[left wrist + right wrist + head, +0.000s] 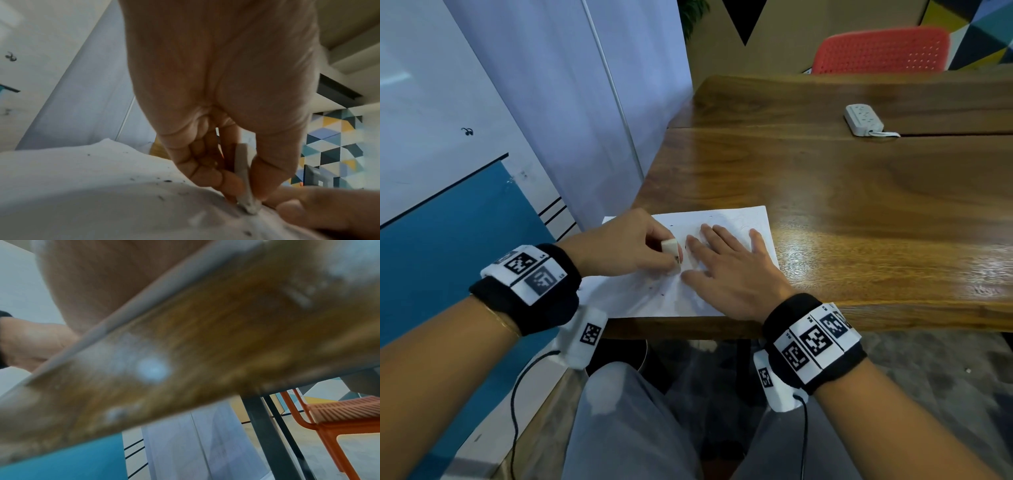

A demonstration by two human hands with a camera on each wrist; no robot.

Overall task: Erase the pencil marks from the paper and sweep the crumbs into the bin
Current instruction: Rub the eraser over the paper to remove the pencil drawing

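Note:
A white sheet of paper [736, 219] lies at the near left corner of the wooden table [859, 205], with faint pencil marks near its far edge. My left hand [630, 243] pinches a white eraser [670, 247] between thumb and fingers, its tip pressed onto the paper [82, 162]. In the left wrist view the eraser [243, 175] stands upright with its lower end greyed. Dark crumbs [167, 180] lie scattered on the sheet. My right hand [729, 263] lies flat on the paper with fingers spread, right beside the eraser. No bin is in view.
A white power strip [863, 120] with its cord rests far right on the table. A red chair [880, 51] stands behind the table, its orange frame [329, 423] seen under the table edge [185, 353]. A wall panel [534, 102] runs close on the left.

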